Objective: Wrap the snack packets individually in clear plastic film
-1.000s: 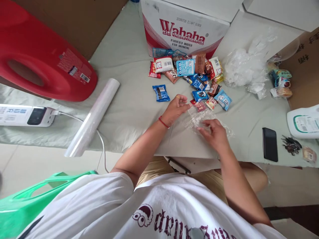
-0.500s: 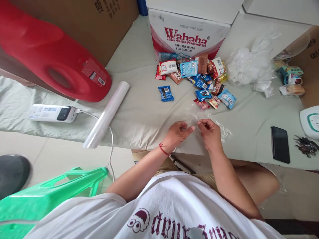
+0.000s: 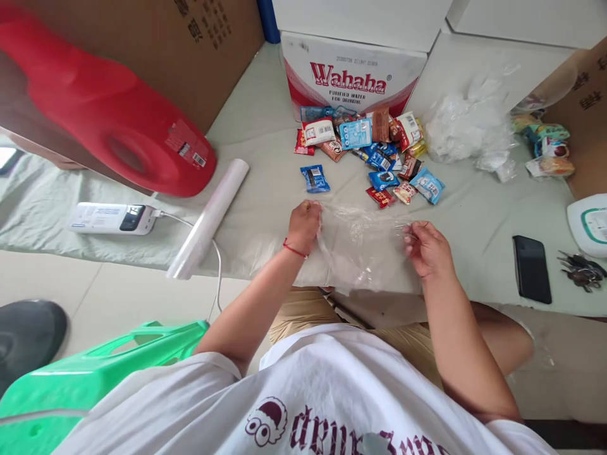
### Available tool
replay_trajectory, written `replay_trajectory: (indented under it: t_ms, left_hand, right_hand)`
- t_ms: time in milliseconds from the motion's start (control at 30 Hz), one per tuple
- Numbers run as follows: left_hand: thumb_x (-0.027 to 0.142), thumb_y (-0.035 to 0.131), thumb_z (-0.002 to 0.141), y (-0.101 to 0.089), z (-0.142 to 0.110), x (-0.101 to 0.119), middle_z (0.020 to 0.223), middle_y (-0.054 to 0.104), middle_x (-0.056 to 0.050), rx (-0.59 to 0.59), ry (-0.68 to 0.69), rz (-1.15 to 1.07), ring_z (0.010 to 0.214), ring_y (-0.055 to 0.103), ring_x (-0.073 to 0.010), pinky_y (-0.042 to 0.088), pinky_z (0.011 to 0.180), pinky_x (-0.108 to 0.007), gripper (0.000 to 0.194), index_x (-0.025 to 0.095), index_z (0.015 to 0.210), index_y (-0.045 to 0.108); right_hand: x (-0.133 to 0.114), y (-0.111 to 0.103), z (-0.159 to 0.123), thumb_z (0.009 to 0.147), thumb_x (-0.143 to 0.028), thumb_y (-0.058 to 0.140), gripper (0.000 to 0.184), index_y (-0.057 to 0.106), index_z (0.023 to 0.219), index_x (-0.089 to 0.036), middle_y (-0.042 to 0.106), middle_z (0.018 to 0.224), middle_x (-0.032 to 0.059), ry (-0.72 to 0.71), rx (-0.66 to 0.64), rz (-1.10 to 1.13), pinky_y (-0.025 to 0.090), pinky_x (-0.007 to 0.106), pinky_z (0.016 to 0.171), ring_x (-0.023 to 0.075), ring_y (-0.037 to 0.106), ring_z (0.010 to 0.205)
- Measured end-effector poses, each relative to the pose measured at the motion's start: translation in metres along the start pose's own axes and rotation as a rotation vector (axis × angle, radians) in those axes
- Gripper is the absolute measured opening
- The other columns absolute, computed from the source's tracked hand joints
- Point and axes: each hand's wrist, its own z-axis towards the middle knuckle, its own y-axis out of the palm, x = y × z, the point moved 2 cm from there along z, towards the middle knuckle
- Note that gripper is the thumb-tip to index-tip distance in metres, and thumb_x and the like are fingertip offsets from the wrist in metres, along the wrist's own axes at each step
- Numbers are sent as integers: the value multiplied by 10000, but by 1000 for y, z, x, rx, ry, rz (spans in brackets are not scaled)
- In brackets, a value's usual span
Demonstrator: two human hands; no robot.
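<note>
A clear plastic bag (image 3: 363, 243) is stretched flat between my two hands, low over the cloth-covered table. My left hand (image 3: 305, 226), with a red cord at the wrist, is closed on the bag's left edge. The bag's right side is pinched in the fingers of my right hand (image 3: 427, 246). Just beyond the bag lies a single blue snack packet (image 3: 315, 179). A heap of small snack packets (image 3: 379, 155) in blue, red, brown and white is piled farther back.
A Wahaha carton (image 3: 351, 79) stands behind the packets, with crumpled clear bags (image 3: 469, 129) to its right. On the left are a plastic film roll (image 3: 208, 218), a power bank (image 3: 111, 218) and a red jug (image 3: 142, 139). A phone (image 3: 532, 268) and keys (image 3: 582, 270) lie right.
My hands, close together before, have moved apart, left hand leftward and right hand rightward. The clear bag, bunched before, is now spread out between them.
</note>
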Motion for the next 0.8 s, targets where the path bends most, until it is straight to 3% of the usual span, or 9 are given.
replay_trajectory:
  t_ms: [167,267,367,467,500,567,633,733,800]
  left_hand:
    - [384,585,891,-13,33,-1,589,461,36,-10,209,411,584,443,-127,320,553,-246,273,198,694,547]
    - [360,643,847,-18,44,3,715,568,1,7,297,580,699,541,-171,421,662,-281,176,196,806,594]
    - [237,680,785,-24,38,14,972,622,-58,190,419,660,862,604,-209,498,848,-349,218,185,983,604]
    - [106,591,779,-24,10,26,1132,601,-92,366,669,668,1017,604,-236,488,977,-399,275,191,1040,599]
    - [82,553,793,-21,-1,29,1108,612,-86,350,755,683,1033,601,-240,487,984,-405,253,198,1012,605]
    - [71,505,834,-8,-19,29,985,644,-70,182,868,774,1011,610,-245,497,951,-404,188,208,899,617]
    - [89,508,862,8,-29,22,928,678,-79,9,879,931,1016,625,-267,505,922,-416,176,204,827,637]
    - [155,526,922,22,-27,2,1111,725,-134,-98,802,1164,1184,619,-323,498,985,-468,186,175,937,711]
    - [221,520,975,25,-24,-11,1343,673,-174,-125,777,1250,1340,558,-344,457,1090,-499,266,145,1137,716]
  right_hand:
    - [3,-18,29,643,-378,887,408,552,805,-213,622,669,-52,-21,17,-197,273,137,359,46,448,459]
    - [0,-21,40,687,-340,820,312,573,826,-212,596,647,-57,-85,49,-336,264,164,363,54,423,442]
    - [-1,-16,42,743,-337,753,227,589,838,-211,582,641,-50,-151,65,-479,293,196,389,73,429,456]
    - [2,-13,40,791,-389,716,222,583,840,-218,581,649,-40,-187,50,-574,314,224,422,94,447,483]
    - [3,-13,40,810,-424,704,239,586,844,-219,593,662,-31,-198,43,-612,330,233,438,103,464,499]
    - [4,-14,43,864,-525,654,313,609,870,-215,648,727,4,-257,52,-714,403,253,500,133,538,571]
    - [-2,-14,49,931,-636,539,439,643,924,-210,712,842,53,-376,108,-824,495,293,626,182,634,717]
    - [-17,-7,63,983,-721,370,594,686,977,-219,751,966,96,-518,172,-953,535,368,816,248,691,932]
    - [-22,5,72,938,-753,452,589,710,917,-224,748,896,89,-457,79,-1045,528,380,817,262,687,888]
